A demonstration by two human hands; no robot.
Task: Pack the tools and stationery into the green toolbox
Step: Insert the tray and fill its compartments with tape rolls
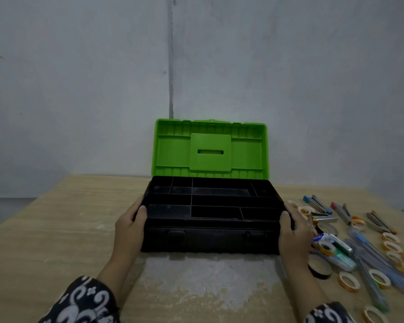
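1. Head view, the box: the green toolbox (210,206) stands at the middle of the worktop (56,229), its green lid (210,149) swung up and back, nearly upright. The black divided tray (210,201) sits in the top of the base, and every compartment that shows looks empty.

2. Head view, the hands: the left hand (128,226) grips the left end of the box, thumb hooked over the tray rim and fingers wrapped round the side. The right hand (294,231) does the same at the right end, thumb on the rim, fingers curled round the wall. Both are grasping the toolbox.

3. Head view, the goods: all lie loose on the worktop to the right of the box: staplers (318,205), a box cutter (380,221), many small tape rolls (379,277), a dark tape roll (318,268), pen packets (336,249) and long slim pens (369,283).

4. Progress, as I judge it: the box is open and ready, but packing has not begun. Every item remains to be placed inside, and the lid closed afterwards.
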